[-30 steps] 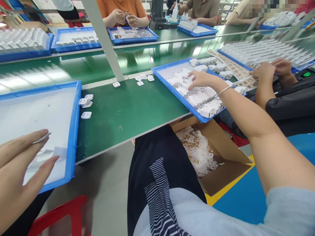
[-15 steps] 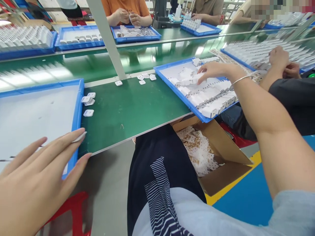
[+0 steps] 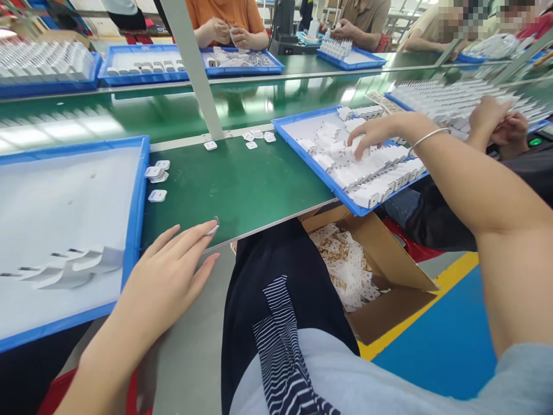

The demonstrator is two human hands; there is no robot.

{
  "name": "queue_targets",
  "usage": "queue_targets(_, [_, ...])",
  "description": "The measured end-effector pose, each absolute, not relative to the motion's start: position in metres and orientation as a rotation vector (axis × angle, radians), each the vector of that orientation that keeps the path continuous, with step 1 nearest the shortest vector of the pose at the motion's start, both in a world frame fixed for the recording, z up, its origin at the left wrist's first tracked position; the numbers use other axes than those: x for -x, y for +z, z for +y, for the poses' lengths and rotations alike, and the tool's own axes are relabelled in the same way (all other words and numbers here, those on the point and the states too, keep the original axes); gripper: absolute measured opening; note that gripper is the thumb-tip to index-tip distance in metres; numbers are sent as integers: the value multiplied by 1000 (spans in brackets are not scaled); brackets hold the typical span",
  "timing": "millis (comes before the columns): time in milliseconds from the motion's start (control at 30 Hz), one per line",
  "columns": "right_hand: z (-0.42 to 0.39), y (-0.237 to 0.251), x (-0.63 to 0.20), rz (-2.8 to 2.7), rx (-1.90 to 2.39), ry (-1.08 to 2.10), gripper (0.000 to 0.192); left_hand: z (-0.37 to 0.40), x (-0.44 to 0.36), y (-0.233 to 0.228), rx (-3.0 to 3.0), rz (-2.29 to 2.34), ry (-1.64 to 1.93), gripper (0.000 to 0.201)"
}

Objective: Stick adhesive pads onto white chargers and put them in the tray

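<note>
My left hand is stretched out palm down over the front edge of the green table, fingers extended. Something small and white is at its fingertips, too small to name. By those fingertips lies a tiny bent metal piece. My right hand reaches into the right blue tray, its fingers curled down around a white plug charger. Rows of white chargers stand in that tray. In the left blue tray lie a few white chargers with pins.
Small white square caps lie beside the left tray, with more caps near the table's back. A metal post rises there. Below the table stands a carton with scraps. A co-worker's hands are at the far right tray.
My left hand has moved right, from the left tray to the table's front edge, uncovering chargers in that tray. My right hand's fingers have lowered and curled in among the chargers.
</note>
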State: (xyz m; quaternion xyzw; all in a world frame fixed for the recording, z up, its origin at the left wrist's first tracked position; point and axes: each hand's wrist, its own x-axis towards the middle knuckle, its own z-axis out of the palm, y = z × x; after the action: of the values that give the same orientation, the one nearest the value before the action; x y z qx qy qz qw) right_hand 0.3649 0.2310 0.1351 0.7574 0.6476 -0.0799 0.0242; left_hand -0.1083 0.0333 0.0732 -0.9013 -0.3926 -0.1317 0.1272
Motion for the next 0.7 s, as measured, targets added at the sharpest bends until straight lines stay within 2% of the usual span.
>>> queue_targets(133, [231,131,-361,1945,-1870,-122,55,42,81,62,2713,-1187,-493,34])
queue_targets(333, [242,128,-372,1881,-2046,-687,70,56,36,51,2838,-1243,-616,36])
queue_targets(433, [249,126,-385,1851,-2096,-843,77,58,31,49,2858,-1267,-625,35])
queue_targets(567, [259,123,-396,1833,-2161,-930,76,60,34,45,2867,-1332,-592,35])
queue_targets(700, [269,120,-399,1832,-2219,-881,72,61,38,38,2859,-1383,-589,35])
